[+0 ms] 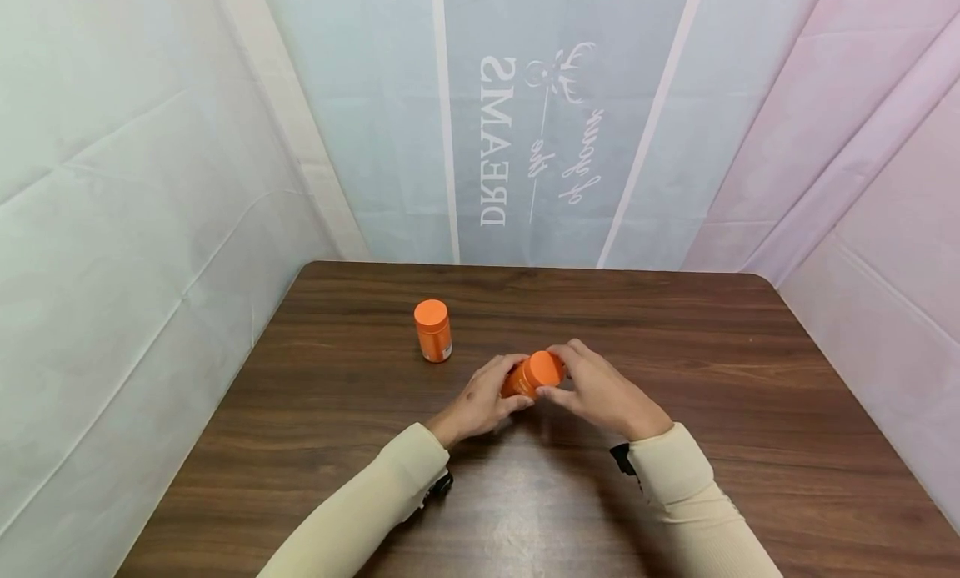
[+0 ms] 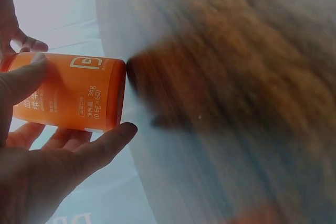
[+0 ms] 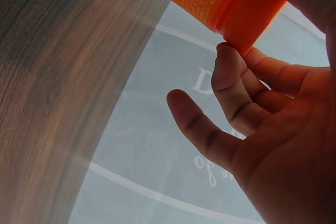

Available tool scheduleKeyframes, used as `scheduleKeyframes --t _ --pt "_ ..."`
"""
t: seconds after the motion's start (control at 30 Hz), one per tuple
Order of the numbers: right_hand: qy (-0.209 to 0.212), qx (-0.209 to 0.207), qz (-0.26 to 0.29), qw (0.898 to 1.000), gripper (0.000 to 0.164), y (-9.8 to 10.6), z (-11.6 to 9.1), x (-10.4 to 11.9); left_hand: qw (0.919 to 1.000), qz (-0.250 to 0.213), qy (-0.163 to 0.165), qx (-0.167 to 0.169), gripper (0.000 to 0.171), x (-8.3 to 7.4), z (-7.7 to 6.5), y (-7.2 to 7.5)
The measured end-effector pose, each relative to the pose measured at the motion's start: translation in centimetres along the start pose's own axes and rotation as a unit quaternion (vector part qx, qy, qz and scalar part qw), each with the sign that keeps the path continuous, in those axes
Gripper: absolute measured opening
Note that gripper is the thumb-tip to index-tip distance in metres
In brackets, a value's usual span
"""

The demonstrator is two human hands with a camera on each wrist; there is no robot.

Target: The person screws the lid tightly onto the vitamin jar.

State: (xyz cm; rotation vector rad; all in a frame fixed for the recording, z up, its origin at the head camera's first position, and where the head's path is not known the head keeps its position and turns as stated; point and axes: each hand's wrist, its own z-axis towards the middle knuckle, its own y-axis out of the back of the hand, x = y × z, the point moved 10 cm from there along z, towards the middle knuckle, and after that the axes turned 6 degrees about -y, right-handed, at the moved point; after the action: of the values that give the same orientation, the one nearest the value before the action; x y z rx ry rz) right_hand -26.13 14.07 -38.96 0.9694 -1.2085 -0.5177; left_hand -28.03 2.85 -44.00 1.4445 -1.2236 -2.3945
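Observation:
An orange screw-cap bottle (image 1: 522, 381) with white print is held between both hands, tilted with its cap toward the right. My left hand (image 1: 481, 400) grips the bottle's body, thumb on the near side and fingers behind it. On the orange cap (image 1: 544, 369), my right hand (image 1: 600, 392) pinches the rim between thumb and fingers. In the right wrist view the little finger (image 3: 202, 124) stands away from the cap. The left wrist view shows the bottle's base close to the wooden surface; whether they touch I cannot tell.
A second orange bottle (image 1: 433, 332) with its cap on stands upright on the dark wooden table (image 1: 675, 328), left of and beyond the hands. A grey-blue printed curtain (image 1: 405, 144) hangs behind the table's far edge. Pale cloth (image 1: 135, 228) hangs along the left side.

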Motion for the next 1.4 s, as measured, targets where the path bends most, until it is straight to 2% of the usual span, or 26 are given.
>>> scheduleKeyframes --t 0.17,0.43,0.7,1.1,1.4 --pt "-0.018 -0.010 0.024 0.999 0.051 0.2 0.2 -0.8 1.0000 -0.006 -0.006 -0.002 0.058 0.0 0.3 -0.2" --pt "-0.041 -0.026 0.038 0.998 0.048 0.3 0.5 -2.2 0.9984 -0.054 0.018 -0.006 0.049 0.7 0.9 -0.8" --pt "-0.039 -0.040 0.028 0.998 0.052 0.5 0.2 -2.9 0.9979 -0.059 0.025 -0.007 0.049 0.7 1.8 -1.8" --pt "-0.022 -0.057 0.011 0.998 0.053 1.0 0.1 -3.4 0.9972 -0.061 0.035 -0.024 0.051 0.7 3.1 -2.7" --pt "-0.035 -0.061 0.014 0.997 0.054 1.5 0.2 -4.4 0.9954 -0.081 0.045 -0.026 0.053 0.6 3.9 -3.4"
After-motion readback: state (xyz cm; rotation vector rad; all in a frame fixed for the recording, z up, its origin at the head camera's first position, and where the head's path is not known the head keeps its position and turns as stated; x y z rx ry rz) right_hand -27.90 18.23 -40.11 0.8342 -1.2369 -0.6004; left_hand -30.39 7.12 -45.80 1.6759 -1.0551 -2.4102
